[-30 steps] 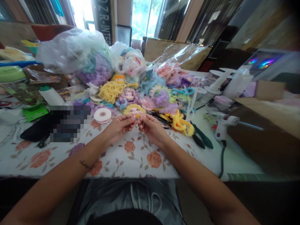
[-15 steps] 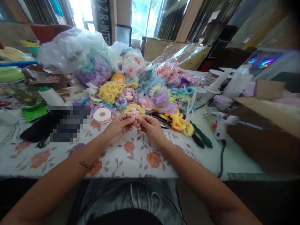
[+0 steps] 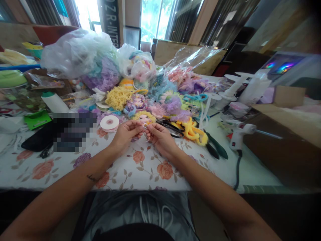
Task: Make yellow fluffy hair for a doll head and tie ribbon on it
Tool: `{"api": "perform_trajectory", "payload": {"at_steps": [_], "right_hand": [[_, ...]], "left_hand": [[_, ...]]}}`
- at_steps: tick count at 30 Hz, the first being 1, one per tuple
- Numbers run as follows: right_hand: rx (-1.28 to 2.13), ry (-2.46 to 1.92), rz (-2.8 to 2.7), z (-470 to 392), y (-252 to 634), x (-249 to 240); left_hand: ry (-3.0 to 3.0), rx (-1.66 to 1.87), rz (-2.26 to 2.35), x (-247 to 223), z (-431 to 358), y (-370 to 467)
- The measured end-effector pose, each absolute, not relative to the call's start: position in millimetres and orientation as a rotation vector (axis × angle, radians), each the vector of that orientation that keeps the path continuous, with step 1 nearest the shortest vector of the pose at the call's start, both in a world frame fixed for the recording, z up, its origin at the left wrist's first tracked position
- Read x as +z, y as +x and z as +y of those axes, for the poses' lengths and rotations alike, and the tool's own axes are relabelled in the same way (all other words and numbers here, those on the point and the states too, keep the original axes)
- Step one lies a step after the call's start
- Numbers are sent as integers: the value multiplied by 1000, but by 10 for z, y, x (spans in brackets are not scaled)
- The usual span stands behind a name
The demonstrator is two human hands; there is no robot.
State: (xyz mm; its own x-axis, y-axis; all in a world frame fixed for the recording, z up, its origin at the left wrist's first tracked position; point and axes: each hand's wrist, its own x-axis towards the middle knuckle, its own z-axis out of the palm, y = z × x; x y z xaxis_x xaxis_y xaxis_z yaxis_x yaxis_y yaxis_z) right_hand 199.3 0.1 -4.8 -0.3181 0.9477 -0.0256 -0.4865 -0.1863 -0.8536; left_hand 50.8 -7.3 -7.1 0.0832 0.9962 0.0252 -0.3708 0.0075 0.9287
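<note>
A thin white ribbon (image 3: pixel 144 125) makes a small loop between my fingertips. My left hand (image 3: pixel 127 134) pinches it from one side, thumb against forefinger. On the other side my right hand (image 3: pixel 162 136) pinches it too, with a short end hanging below. Just beyond the fingertips lies a doll's head with yellow curly hair (image 3: pixel 144 116). Behind that is a doll with purple hair (image 3: pixel 137 101). A spool of pale ribbon (image 3: pixel 109 123) lies left of my left hand. Black-handled scissors (image 3: pixel 173 129) lie beyond my right hand, partly hidden by it.
Yellow fuzzy stems (image 3: pixel 194 131) and dark green-handled pliers (image 3: pixel 215 147) lie to the right. A white glue gun (image 3: pixel 241 135) rests farther right, beside a cardboard box (image 3: pixel 283 144). Plastic bags of fluffy yarn (image 3: pixel 100 72) are piled at the back. A black pouch (image 3: pixel 40 137) lies left.
The ribbon between my fingertips now shows as a clearer, open loop, with an end hanging below. Both hands have stayed in almost the same place.
</note>
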Motion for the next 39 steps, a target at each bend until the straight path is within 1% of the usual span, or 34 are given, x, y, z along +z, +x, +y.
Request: {"api": "perform_trajectory", "payload": {"at_steps": [5,11,17,26,31,39], "right_hand": [[1722,-679,-932,7,1988,-64],[1613,-691,-988,-17,1978,-54],[1577,-677,-984,-25,1973,-59],[1639,-704,-844,9,1999,-79],[1557,-746,-936,-13,1990,-82],[1460,-784,-1035,-48,1995,-53]], "left_hand": [[1004,1297,904,-95,-84,525],[1143,1285,979,-66,-97,523],[1252,1279,1006,-62,-86,504],[1247,1308,910,-96,-63,510],[1266,1254,948,-92,-72,506],[1290,1267,932,-59,-97,504]]}}
